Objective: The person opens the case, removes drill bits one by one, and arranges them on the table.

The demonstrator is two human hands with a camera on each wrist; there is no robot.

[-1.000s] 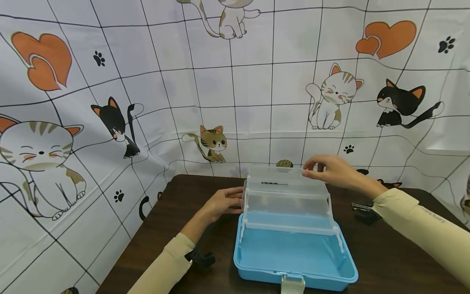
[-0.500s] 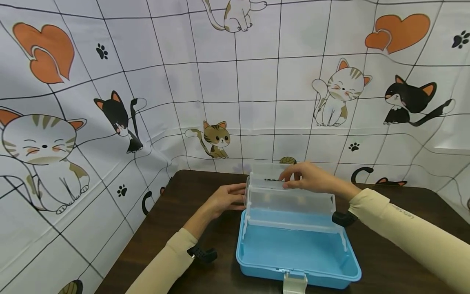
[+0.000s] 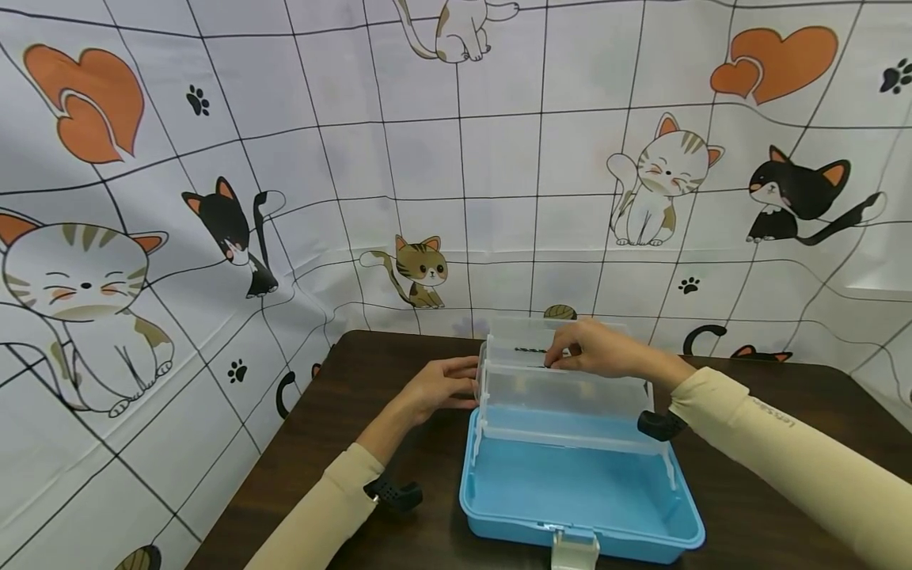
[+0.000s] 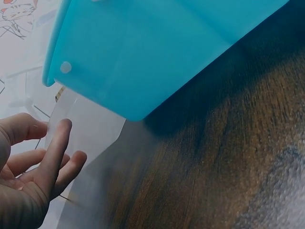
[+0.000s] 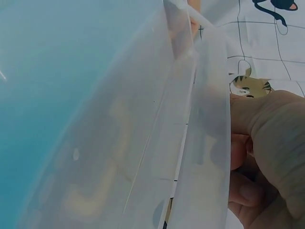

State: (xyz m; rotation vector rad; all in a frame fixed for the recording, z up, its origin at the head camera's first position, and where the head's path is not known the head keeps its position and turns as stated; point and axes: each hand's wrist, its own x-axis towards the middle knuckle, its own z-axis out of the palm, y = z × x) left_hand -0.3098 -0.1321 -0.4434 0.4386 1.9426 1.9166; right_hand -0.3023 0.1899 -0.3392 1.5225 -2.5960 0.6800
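Observation:
A light-blue plastic toolbox (image 3: 570, 491) stands with its translucent lid leaning back and its clear tray (image 3: 563, 388) raised. A dark twisted drill bit (image 3: 530, 350) lies in the rear tray compartment. My right hand (image 3: 594, 348) reaches into that compartment with curled fingers, pinching a thin dark piece that looks like another drill bit, mostly hidden by the fingertips. In the right wrist view, the tray wall hides the fingertips. My left hand (image 3: 435, 388) rests its loosely extended fingers against the left side of the clear lid (image 4: 90, 124), seen in the left wrist view.
A dark wooden table (image 3: 342, 412) lies under the box. Behind it hangs a white cat-patterned sheet (image 3: 492, 158). The box's white latch (image 3: 574, 550) hangs at its front. Black wrist cameras (image 3: 395, 495) sit on both wrists.
My right hand has moved left and down from the far right corner of the lid into the tray compartment, beside the drill bit. The left hand stays at the lid's side.

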